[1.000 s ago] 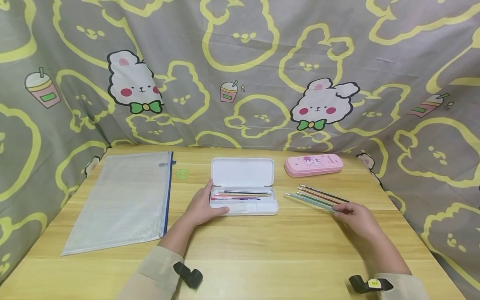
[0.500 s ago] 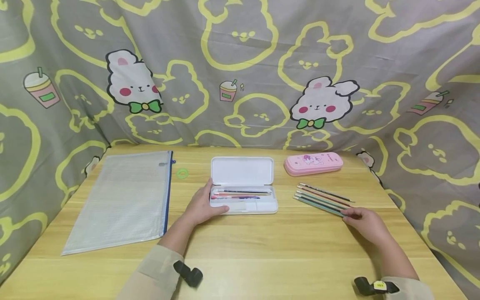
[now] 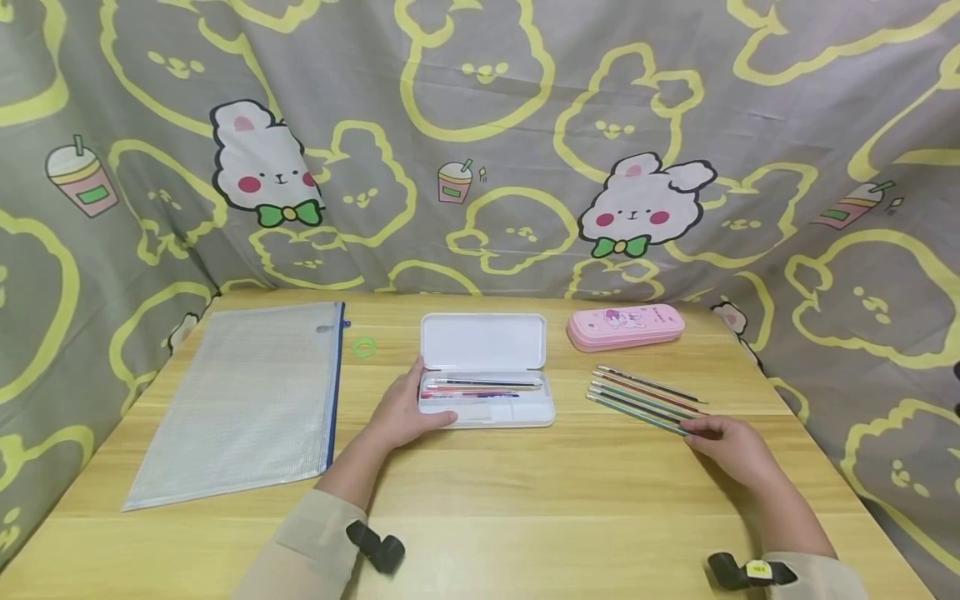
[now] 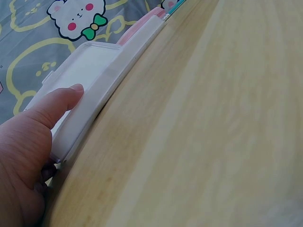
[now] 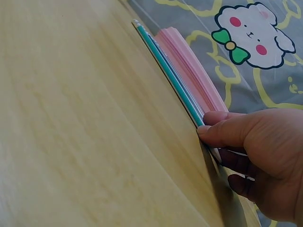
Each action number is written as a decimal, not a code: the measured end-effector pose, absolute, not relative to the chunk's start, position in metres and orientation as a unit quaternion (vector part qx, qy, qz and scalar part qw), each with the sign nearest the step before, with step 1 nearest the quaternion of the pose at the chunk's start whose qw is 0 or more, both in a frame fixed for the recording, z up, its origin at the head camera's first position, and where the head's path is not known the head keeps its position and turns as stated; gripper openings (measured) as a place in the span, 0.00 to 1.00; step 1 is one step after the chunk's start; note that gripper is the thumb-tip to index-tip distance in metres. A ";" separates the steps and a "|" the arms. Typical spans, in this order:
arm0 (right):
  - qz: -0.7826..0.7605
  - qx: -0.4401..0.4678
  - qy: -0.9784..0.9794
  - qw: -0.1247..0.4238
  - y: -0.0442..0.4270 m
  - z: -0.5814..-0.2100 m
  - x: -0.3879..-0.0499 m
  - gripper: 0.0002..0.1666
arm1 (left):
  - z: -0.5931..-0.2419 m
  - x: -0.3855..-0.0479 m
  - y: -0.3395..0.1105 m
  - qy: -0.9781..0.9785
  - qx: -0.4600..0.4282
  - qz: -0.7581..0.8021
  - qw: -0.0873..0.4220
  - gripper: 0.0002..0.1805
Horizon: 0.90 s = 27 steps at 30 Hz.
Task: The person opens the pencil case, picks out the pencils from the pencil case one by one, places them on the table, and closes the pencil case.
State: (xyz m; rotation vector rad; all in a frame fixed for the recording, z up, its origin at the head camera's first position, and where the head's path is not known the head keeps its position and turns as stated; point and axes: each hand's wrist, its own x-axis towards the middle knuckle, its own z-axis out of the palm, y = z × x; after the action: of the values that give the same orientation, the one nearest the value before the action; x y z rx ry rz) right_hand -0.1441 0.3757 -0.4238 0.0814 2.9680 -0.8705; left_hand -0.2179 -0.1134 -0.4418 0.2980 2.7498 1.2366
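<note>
An open white pencil case (image 3: 534, 411) stands on the wooden table, its lid tipped back. Several pencils and pens (image 3: 480, 386) lie in its long compartment. My left hand (image 3: 402, 408) grips the case's left end, thumb over the front rim; its other fingers are mostly hidden in the left wrist view. To the right, several pencils (image 3: 648, 382) lie side by side on the table. My right hand (image 3: 727, 446) pinches the lower end of the nearest one, a teal pencil (image 5: 165, 70), between thumb and fingers. The eraser ends point to the far left.
Behind the pencils lies a closed pink pencil case (image 3: 626, 327). A translucent mesh zip pouch (image 3: 240, 400) covers the left side of the table. A small green ring (image 3: 364, 347) lies between pouch and white case. Patterned cloth (image 3: 517, 167) hangs behind the table.
My right hand has moved a little right and toward me, sliding the teal pencil into line beside the others. The left hand stays on the white case. Little differs over the last half second.
</note>
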 end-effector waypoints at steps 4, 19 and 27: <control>-0.278 0.032 0.960 0.023 0.374 -0.423 -0.146 0.19 | -0.443 -0.218 -0.114 0.906 0.101 0.408 0.055 0.67; -0.349 -0.024 0.936 0.033 0.306 -0.405 -0.189 0.19 | -0.441 -0.217 -0.114 0.906 0.098 0.408 0.053 0.66; -0.359 -0.072 0.930 0.025 0.253 -0.401 -0.216 0.15 | -0.441 -0.217 -0.113 0.903 0.096 0.415 0.055 0.66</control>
State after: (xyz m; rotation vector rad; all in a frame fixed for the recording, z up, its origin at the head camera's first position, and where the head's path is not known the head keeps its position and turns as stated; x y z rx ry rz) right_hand -0.2163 0.2526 -0.4008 -0.2231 2.8761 -1.1113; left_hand -0.2167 -0.1130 -0.4406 0.2911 2.7412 1.2593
